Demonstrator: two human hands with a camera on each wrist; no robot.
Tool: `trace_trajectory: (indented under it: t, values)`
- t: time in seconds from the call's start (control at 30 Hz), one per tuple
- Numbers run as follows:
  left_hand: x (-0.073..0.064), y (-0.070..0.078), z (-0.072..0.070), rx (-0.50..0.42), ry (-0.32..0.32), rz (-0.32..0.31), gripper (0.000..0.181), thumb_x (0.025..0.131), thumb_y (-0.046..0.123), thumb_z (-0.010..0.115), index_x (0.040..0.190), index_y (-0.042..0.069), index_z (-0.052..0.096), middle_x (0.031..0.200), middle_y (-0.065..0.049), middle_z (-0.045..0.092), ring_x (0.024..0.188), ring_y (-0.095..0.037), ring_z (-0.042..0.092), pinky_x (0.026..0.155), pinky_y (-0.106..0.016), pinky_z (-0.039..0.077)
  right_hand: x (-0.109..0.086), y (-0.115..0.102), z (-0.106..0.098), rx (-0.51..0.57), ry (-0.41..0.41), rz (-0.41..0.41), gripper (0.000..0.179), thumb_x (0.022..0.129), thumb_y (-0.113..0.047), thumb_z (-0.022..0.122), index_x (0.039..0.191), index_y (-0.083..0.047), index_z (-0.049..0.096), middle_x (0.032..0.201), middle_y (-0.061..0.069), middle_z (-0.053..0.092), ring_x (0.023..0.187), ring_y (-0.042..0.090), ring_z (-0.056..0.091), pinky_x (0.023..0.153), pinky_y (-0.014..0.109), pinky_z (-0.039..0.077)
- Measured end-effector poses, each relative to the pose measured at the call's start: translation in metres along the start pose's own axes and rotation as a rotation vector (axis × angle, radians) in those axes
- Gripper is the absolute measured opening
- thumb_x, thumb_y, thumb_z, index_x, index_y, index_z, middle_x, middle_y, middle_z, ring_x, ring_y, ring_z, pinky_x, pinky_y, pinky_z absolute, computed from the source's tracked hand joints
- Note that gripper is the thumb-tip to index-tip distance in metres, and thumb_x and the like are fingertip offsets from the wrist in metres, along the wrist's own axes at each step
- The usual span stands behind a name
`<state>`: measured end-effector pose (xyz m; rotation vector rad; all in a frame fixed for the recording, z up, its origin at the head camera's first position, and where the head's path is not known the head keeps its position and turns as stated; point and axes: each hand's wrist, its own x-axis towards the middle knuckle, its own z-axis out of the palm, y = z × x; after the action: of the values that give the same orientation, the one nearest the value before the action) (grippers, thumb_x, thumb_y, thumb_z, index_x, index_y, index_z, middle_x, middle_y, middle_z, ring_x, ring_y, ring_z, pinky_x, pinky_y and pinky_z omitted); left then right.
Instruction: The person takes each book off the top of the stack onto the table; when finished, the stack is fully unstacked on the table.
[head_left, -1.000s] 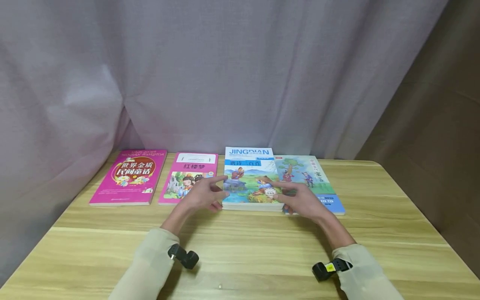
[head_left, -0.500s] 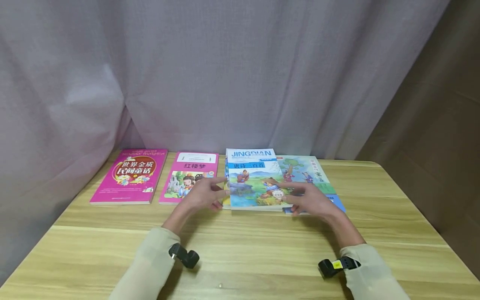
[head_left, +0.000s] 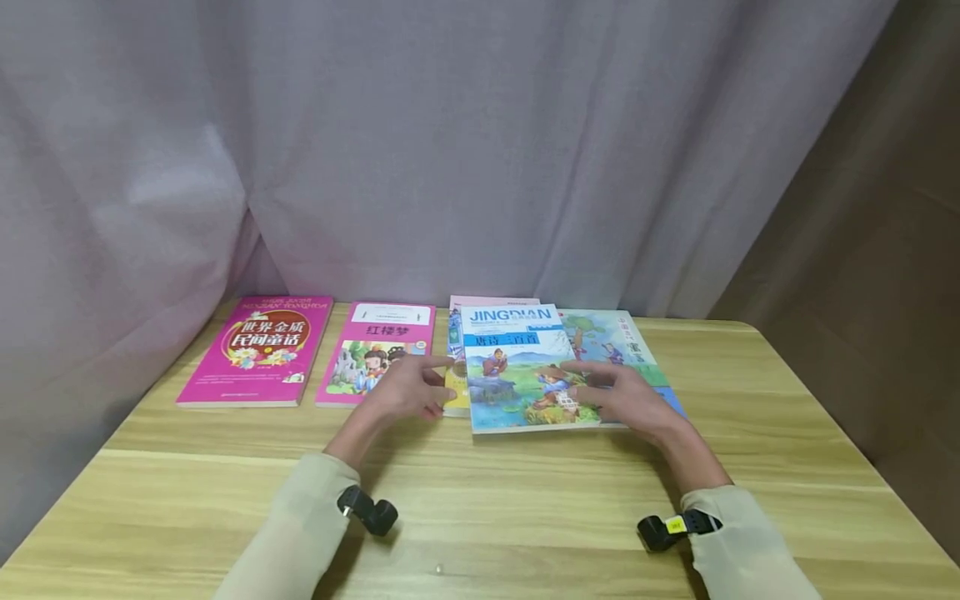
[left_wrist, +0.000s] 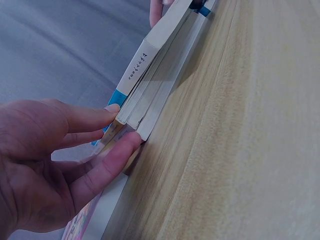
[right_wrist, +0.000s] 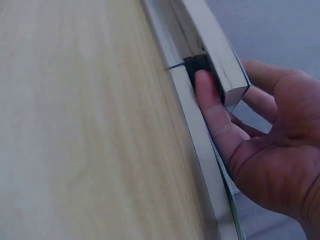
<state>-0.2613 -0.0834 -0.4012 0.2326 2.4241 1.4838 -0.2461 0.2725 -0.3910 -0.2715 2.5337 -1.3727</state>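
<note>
A blue "JINGDIAN" book (head_left: 517,367) overlaps a small stack with a yellow-edged book (head_left: 456,392), showing at its left. My right hand (head_left: 622,396) grips the blue book at its right side; in the right wrist view one finger is tucked beneath the raised book (right_wrist: 215,45) and the others lie on its outer side. My left hand (head_left: 408,387) holds the left edge of the stack, its fingertips spanning the thickness of the lower books (left_wrist: 137,107) in the left wrist view. A gap shows between the blue book and those below.
A green picture book (head_left: 633,333) lies at the right, partly under the blue book. Left of the stack lie a pink book (head_left: 390,329) and a magenta book (head_left: 255,354). Behind the wooden table (head_left: 465,508) hangs a grey curtain (head_left: 420,150).
My right hand has shifted the blue book right and toward me, slightly tilted, uncovering the yellow-edged book at its left. My left hand has stayed in place.
</note>
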Motion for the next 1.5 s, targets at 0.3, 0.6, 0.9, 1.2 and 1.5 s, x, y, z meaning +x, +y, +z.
trace_trajectory:
  t: [0.3, 0.6, 0.9, 1.2, 1.5]
  values:
    - [0.000, 0.002, -0.002, -0.001, 0.000, -0.005, 0.065, 0.093, 0.004, 0.078, 0.154, 0.012, 0.055, 0.130, -0.026, 0.068, 0.076, -0.025, 0.074, 0.068, -0.031, 0.067, 0.003, 0.002, 0.005, 0.137, -0.003, 0.035, 0.061, 0.099, -0.029, 0.076, 0.154, -0.013, 0.055, 0.159, 0.026, 0.044, 0.078, 0.008, 0.059, 0.064, 0.025, 0.055]
    - [-0.002, -0.005, -0.003, -0.003, 0.003, 0.001, 0.065, 0.094, 0.005, 0.077, 0.154, 0.011, 0.055, 0.128, -0.025, 0.069, 0.075, -0.024, 0.073, 0.068, -0.032, 0.067, 0.009, -0.002, 0.017, 0.190, 0.064, 0.039, 0.057, 0.099, -0.021, 0.075, 0.152, -0.010, 0.057, 0.160, 0.025, 0.047, 0.047, 0.005, 0.033, 0.047, 0.021, 0.038]
    - [-0.004, -0.005, -0.006, -0.003, 0.013, -0.001, 0.065, 0.093, 0.004, 0.077, 0.154, 0.011, 0.055, 0.129, -0.027, 0.069, 0.074, -0.025, 0.074, 0.068, -0.032, 0.067, 0.008, -0.007, 0.010, 0.127, 0.093, 0.002, 0.055, 0.099, -0.022, 0.074, 0.151, -0.013, 0.059, 0.162, 0.022, 0.046, 0.058, 0.001, 0.048, 0.054, 0.019, 0.047]
    - [0.001, -0.002, -0.003, -0.006, 0.002, 0.006, 0.066, 0.093, 0.004, 0.078, 0.154, 0.012, 0.055, 0.128, -0.025, 0.068, 0.076, -0.025, 0.074, 0.069, -0.032, 0.067, -0.006, -0.010, -0.012, 0.187, 0.135, 0.039, 0.055, 0.099, -0.018, 0.074, 0.152, -0.013, 0.058, 0.170, 0.020, 0.032, 0.081, 0.008, 0.067, 0.066, 0.023, 0.062]
    - [0.001, -0.004, 0.000, -0.011, -0.009, 0.015, 0.065, 0.093, 0.004, 0.077, 0.154, 0.010, 0.055, 0.128, -0.025, 0.069, 0.075, -0.024, 0.073, 0.069, -0.032, 0.067, -0.020, -0.008, -0.030, 0.255, 0.122, 0.071, 0.055, 0.103, -0.018, 0.070, 0.156, -0.016, 0.054, 0.156, 0.030, 0.048, 0.086, 0.016, 0.077, 0.075, 0.031, 0.067]
